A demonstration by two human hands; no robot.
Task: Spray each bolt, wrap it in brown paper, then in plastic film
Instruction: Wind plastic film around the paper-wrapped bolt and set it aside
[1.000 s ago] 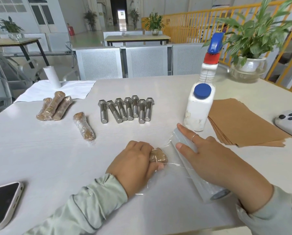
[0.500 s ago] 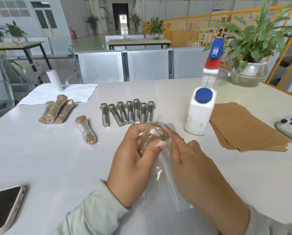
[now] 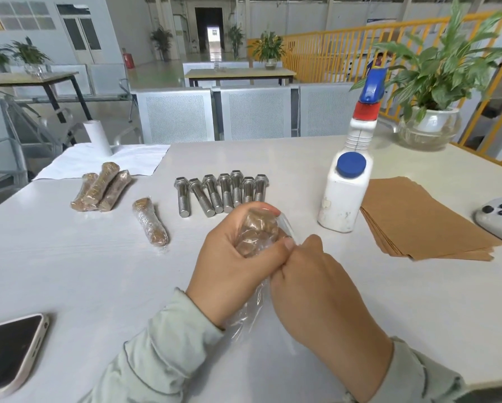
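We see the left hand [image 3: 232,257] raised above the white table [image 3: 69,271], its fingers and thumb curled round a paper-wrapped bolt [image 3: 258,234]. The bolt stands roughly end-on to the camera, its brown, crumpled upper end showing between the fingertips above and the thumb below; the rest of its length is hidden inside the palm. Clear plastic film [image 3: 252,303] covers this exposed end and trails downward between the two wrists as a loose, wrinkled sheet. The right hand [image 3: 316,286] lies just beside the left, touching it near the thumb; we see it from the back, so we cannot tell whether its hidden fingers pinch the film or merely press against it.

Behind the hands, seven bare bolts [image 3: 222,193] lie side by side in a row, heads away from the person. To their left lies one finished bundle [image 3: 150,222], wrapped in paper and film, and farther left a group of three more bundles [image 3: 101,187], touching one another. A white spray bottle [image 3: 346,187] with a blue cap and a blue trigger stands to the right of the row, and a stack of brown paper sheets [image 3: 418,222] lies just beside it. A dark-screened phone [image 3: 8,353] rests at the near left corner.
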